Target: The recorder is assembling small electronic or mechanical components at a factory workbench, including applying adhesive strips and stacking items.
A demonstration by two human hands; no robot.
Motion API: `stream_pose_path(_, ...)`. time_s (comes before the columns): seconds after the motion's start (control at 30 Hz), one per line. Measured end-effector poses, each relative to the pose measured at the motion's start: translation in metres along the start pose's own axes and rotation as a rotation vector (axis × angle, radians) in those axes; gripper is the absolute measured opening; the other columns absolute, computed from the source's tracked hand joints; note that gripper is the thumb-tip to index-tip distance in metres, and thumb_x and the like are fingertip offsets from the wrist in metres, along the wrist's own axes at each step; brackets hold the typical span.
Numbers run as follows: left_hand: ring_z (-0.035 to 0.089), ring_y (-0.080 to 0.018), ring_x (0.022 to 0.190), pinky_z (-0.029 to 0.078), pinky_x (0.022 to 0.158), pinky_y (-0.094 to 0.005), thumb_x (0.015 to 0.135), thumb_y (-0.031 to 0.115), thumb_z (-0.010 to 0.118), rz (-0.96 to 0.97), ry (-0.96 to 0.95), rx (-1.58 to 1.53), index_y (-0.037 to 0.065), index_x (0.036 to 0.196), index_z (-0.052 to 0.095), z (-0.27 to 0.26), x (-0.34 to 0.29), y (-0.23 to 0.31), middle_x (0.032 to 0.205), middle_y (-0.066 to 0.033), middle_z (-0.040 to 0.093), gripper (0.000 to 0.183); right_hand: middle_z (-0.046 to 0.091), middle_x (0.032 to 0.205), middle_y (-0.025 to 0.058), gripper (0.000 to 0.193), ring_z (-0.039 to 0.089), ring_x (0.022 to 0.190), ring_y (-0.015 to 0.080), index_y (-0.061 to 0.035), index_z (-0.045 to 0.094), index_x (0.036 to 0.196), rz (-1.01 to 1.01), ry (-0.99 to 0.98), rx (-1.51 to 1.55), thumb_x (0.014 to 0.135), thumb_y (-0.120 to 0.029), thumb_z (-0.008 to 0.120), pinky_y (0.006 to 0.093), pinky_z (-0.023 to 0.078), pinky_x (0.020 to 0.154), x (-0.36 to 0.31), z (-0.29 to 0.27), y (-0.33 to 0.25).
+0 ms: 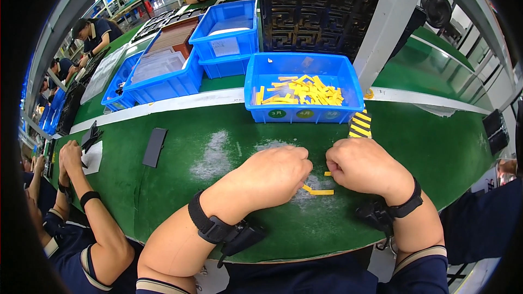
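Apparently, single strips are being handled: the green table (pixel 174 198) carries a blue bin (pixel 291 115) with a heap of yellow strips (pixel 316 91). Before it, the left hand (pixel 286 170) and right hand (pixel 357 164) curl inward, fingertips hidden; I cannot tell what either pinches. One yellow strip (pixel 322 192) lies beside the left fingertips; the next move seemingly calls for fine fingertip control
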State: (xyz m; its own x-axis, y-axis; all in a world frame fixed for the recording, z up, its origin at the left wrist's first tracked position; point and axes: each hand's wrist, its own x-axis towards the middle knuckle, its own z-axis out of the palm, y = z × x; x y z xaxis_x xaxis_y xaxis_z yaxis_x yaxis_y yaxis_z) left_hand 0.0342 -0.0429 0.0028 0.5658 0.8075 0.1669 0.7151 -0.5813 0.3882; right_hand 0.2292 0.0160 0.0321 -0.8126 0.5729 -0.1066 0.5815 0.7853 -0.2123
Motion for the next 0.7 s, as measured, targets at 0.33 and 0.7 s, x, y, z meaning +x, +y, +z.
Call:
stream_pose_path(0.33, 0.058, -0.0321, 0.075, 0.047, 0.065, -0.0406, 0.075, 0.006, 0.063, -0.004, 0.392, -0.037, 0.005, 0.08, 0.058, -0.007, 0.008, -0.007, 0.076, -0.0114, 0.058, 0.008, 0.063, 0.075, 0.0188, 0.011, 0.063, 0.077, 0.0356, 0.0011, 0.062, 0.077, -0.093, -0.132, 0.192, 0.067, -0.001, 0.058, 0.0434, 0.05, 0.068, -0.007, -0.001, -0.02)
stream_pose_path(0.7, 0.056, -0.0305, 0.098, 0.044, 0.087, -0.04, 0.077, 0.004, 0.064, -0.069, 0.728, 0.244, 0.002, 0.092, 0.062, -0.012, 0.011, -0.053, 0.1, -0.0121, 0.061, 0.016, 0.062, 0.068, 0.0172, 0.008, 0.063, 0.07, 0.0339, -0.0007, 0.062, 0.07, -0.157, -0.15, 0.105, 0.065, -0.001, 0.057, 0.042, 0.05, 0.061, -0.006, -0.003, -0.025)
